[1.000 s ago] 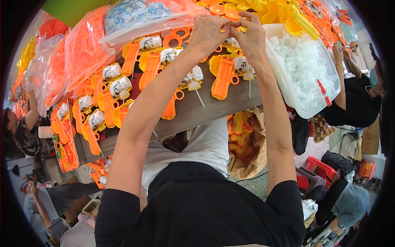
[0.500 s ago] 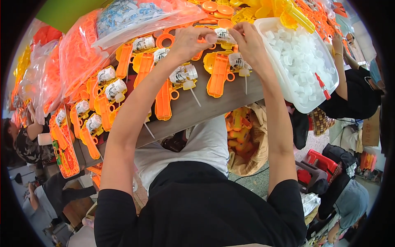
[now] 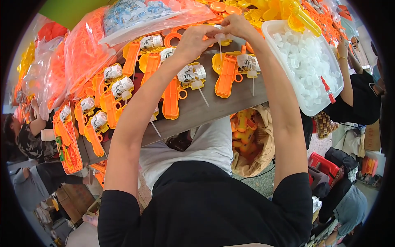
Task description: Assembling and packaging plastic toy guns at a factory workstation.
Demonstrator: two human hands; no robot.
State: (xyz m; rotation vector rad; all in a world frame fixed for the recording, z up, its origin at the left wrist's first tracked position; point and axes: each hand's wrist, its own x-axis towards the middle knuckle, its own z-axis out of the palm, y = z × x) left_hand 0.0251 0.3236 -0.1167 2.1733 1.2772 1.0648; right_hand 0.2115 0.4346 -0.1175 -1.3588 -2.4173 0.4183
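Note:
At the far side of the table my left hand [image 3: 196,42] and my right hand [image 3: 240,27] meet, fingers pinched around a small translucent cap [image 3: 220,37]. A thin white tube hangs from it. Behind my fingers, a toy gun half is mostly hidden. Closer to me lies an orange and yellow toy gun half [image 3: 227,77] with a white cylinder unit [image 3: 248,62], a similar cap and a tube. Another toy gun half [image 3: 170,100] rests to its left under my left forearm. Several more lie in rows further left.
On the right stands a white tub [image 3: 284,70] of translucent caps, with a red pen-like tool [image 3: 328,89] on them. Clear bags [image 3: 88,53] of orange parts crowd the back left. Below the table edge sits an open sack [image 3: 263,144] of toy guns. Other people work at both sides.
My hands have closed together at the far toy gun, and the cap with its hanging tube now shows between my fingers. The whole view has shifted slightly.

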